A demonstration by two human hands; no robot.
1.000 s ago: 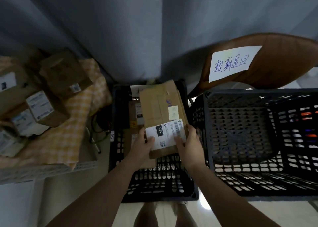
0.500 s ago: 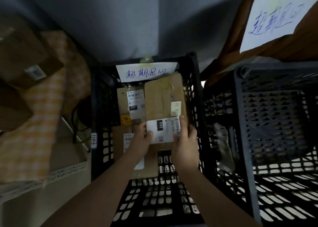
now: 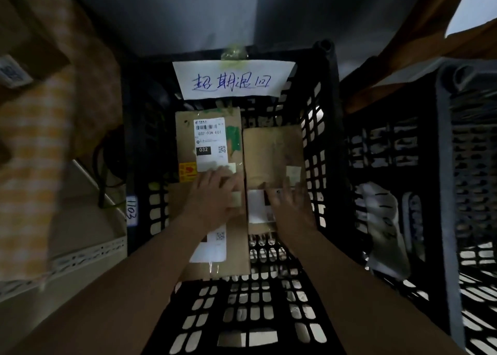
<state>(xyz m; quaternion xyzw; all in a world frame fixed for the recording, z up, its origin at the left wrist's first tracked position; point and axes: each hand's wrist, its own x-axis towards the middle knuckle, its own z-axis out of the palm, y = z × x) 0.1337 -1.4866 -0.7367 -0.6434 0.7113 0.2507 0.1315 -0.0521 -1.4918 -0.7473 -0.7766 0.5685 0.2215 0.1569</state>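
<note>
A brown cardboard parcel (image 3: 271, 153) with a white shipping label lies flat in the right half of a black lattice crate (image 3: 331, 118). My right hand (image 3: 290, 206) rests on the parcel's near end with fingers spread straight over the label. My left hand (image 3: 212, 196) lies flat beside it, its fingers touching the parcel's left edge and resting on the two parcels underneath. One of these, a labelled parcel marked 032 (image 3: 185, 139), lies at the back left; another parcel (image 3: 236, 258) lies nearer me.
A handwritten paper sign (image 3: 231, 79) is taped to the crate's far wall. A second dark crate (image 3: 443, 166) stands to the right, with a white packet (image 3: 384, 228) against it. A checked cloth (image 3: 40, 139) and a pale shelf (image 3: 88, 249) are on the left.
The parcel has gone down from above the crate to lie flat inside it on the right. Both hands went down with it, and my view has moved closer.
</note>
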